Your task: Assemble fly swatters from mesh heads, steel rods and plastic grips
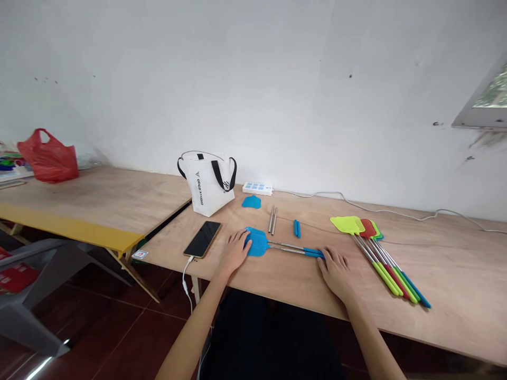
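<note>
Swatter (258, 244): on desk (277, 279), between hands.
Left hand (235, 252): fingers uncurled, touching its head.
Right hand (336, 270): flat, at handle end.

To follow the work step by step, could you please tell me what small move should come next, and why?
Probably closing both hands to lift the blue swatters: the left hand lies open on their heads, the right hand touches the handle ends, and they lie flat on the table near a pile of coloured swatters.

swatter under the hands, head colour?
Blue, grips too; the swatter shows best in the head view.
</note>
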Action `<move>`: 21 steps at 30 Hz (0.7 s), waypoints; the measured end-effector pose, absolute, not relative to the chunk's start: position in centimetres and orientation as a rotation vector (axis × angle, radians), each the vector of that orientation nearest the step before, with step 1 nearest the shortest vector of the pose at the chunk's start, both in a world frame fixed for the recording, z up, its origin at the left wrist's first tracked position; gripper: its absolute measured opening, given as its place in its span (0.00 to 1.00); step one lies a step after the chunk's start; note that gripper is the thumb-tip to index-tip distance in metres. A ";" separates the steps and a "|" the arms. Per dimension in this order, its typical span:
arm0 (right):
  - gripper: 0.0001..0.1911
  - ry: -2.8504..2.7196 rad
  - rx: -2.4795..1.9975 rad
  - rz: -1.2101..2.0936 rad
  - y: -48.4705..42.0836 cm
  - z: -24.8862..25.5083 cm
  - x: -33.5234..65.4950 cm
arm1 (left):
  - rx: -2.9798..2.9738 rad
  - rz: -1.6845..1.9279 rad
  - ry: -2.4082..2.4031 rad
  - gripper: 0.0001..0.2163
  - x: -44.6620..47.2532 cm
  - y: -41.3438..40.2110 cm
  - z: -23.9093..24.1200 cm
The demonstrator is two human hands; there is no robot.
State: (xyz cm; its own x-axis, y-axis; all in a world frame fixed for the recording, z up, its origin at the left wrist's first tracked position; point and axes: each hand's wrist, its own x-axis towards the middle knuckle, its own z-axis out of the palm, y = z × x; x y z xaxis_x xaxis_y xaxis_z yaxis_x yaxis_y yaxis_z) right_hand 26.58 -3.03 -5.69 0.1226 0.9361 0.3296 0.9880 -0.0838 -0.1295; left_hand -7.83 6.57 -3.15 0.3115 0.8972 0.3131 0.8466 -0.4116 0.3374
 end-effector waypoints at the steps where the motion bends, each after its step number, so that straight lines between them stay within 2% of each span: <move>1: 0.25 -1.877 -2.091 -0.229 -3.0 -5.7 26.6 | 2.454 0.698 1.641 0.20 -7.8 6.6 -3.1; 21: 0.26 -1.875 -2.067 -0.262 -2.8 -6.5 27.0 | 2.462 0.685 1.644 0.20 -7.8 6.7 -3.2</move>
